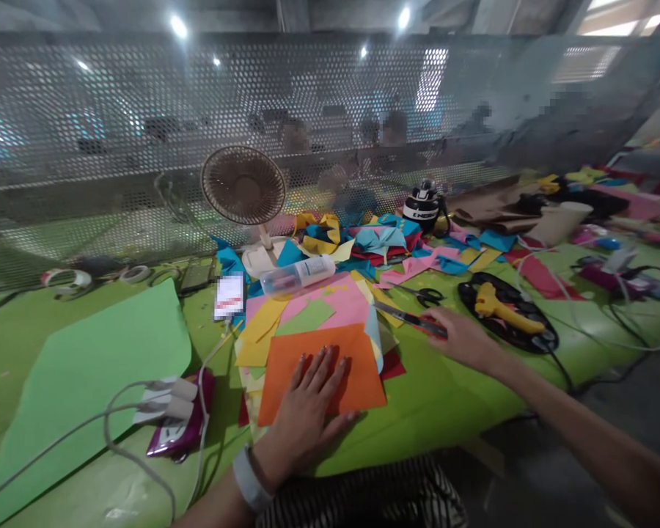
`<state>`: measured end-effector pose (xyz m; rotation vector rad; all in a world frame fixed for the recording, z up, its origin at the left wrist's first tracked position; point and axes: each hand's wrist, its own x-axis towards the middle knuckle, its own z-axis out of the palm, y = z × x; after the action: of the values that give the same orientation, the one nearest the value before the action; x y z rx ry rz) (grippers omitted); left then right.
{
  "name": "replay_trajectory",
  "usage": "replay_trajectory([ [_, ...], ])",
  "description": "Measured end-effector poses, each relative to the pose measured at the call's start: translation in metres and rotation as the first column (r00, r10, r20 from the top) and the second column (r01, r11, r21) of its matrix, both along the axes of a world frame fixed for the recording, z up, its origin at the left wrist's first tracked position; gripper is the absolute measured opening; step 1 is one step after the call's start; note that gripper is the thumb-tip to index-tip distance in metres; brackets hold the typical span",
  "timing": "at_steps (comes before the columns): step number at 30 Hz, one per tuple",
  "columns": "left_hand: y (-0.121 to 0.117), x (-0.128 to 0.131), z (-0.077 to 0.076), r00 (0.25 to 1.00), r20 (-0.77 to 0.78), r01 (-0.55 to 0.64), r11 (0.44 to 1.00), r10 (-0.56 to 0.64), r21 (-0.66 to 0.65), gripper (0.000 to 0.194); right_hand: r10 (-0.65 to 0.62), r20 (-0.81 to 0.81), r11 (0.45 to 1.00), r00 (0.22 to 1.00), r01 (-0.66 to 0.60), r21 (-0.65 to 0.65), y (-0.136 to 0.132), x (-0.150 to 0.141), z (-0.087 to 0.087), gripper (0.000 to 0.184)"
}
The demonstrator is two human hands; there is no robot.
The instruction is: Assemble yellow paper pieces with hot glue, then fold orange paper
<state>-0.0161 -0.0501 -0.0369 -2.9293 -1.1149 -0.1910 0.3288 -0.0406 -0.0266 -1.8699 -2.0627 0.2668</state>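
My left hand [308, 403] lies flat with its fingers spread on an orange paper sheet [357, 359]. Under that sheet are pink, yellow and green paper pieces [308, 315], stacked unevenly. To the right, my right hand [456, 337] is closed around a box cutter [412, 319] with a long grey blade and a dark, red-edged handle. Its blade points left, toward the paper pile's edge. Just beyond that hand lie black-handled scissors [429, 296]. A clear plastic bottle [297, 276] rests on its side behind the stack.
A yellow glue gun [506, 312] sits on a black tray at right. Crumpled paper scraps [379, 238] and a small fan [245, 187] stand behind. Leftward are a large green sheet [104, 359], a purple power strip [184, 418] with trailing cables, and tape rolls [66, 281].
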Motion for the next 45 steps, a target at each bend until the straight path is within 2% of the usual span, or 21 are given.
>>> replay_trajectory([
  [3, 0.0, 0.0, -0.001, 1.0, 0.002, 0.003, 1.0, -0.003, -0.006, 0.073, -0.144, -0.044, 0.98, 0.989, 0.148, 0.131, 0.002, 0.008, 0.004, 0.034],
  [5, 0.0, 0.0, -0.001, 1.0, 0.01, 0.008, 1.0, -0.008, -0.006, 0.073, -0.173, -0.08, 0.963, 0.982, 0.185, 0.196, 0.001, 0.013, 0.008, 0.034],
  [7, 0.0, 0.0, -0.001, 1.0, 0.014, 0.001, 1.0, -0.001, -0.006, 0.073, -0.109, -0.086, 0.981, 0.99, 0.121, 0.15, 0.0, 0.011, 0.011, 0.033],
  [9, 0.0, 0.0, 0.0, 1.0, 0.013, -0.008, 1.0, 0.008, -0.009, 0.072, -0.021, -0.083, 0.999, 0.996, 0.023, 0.031, -0.001, 0.0, 0.012, 0.031],
  [12, 0.001, 0.0, 0.0, 1.0, 0.012, -0.001, 1.0, 0.001, -0.013, 0.072, 0.051, -0.102, 0.995, 0.994, -0.059, -0.078, -0.001, -0.02, 0.009, 0.029],
  [15, 0.001, -0.001, -0.001, 1.0, 0.012, 0.008, 1.0, -0.007, -0.014, 0.072, 0.093, -0.144, 0.991, 0.985, -0.106, -0.082, -0.001, -0.03, 0.009, 0.03],
  [20, 0.001, -0.001, -0.001, 1.0, 0.0, -0.001, 1.0, 0.001, -0.019, 0.072, 0.172, -0.183, 0.974, 0.968, -0.195, -0.116, -0.003, -0.028, 0.008, 0.031],
  [26, 0.001, 0.002, -0.002, 0.999, 0.005, -0.046, 0.999, 0.046, 0.025, 0.072, 0.326, -0.187, 0.916, 0.927, -0.358, -0.181, -0.003, -0.028, 0.01, 0.03],
  [30, 0.003, 0.005, -0.003, 0.993, -0.004, -0.114, 0.993, 0.114, 0.027, 0.073, 0.44, -0.177, 0.865, 0.88, -0.468, -0.178, 0.011, -0.033, 0.024, 0.029],
  [34, 0.009, 0.011, -0.003, 0.978, -0.017, -0.207, 0.978, 0.207, 0.019, 0.075, 0.545, -0.14, 0.819, 0.827, -0.561, -0.122, 0.034, -0.034, 0.039, 0.029],
  [37, 0.018, 0.019, -0.004, 0.962, -0.006, -0.274, 0.961, 0.274, 0.029, 0.077, 0.554, -0.089, 0.821, 0.827, -0.561, -0.1, 0.049, -0.029, 0.041, 0.032],
  [40, 0.028, 0.026, -0.008, 0.954, 0.015, -0.299, 0.953, 0.298, 0.041, 0.08, 0.536, -0.058, 0.836, 0.842, -0.539, -0.103, 0.057, -0.02, 0.034, 0.034],
  [45, 0.036, 0.028, -0.014, 0.961, 0.015, -0.275, 0.961, 0.275, -0.006, 0.077, 0.501, -0.021, 0.86, 0.865, -0.5, -0.105, 0.044, -0.007, 0.012, 0.035],
])
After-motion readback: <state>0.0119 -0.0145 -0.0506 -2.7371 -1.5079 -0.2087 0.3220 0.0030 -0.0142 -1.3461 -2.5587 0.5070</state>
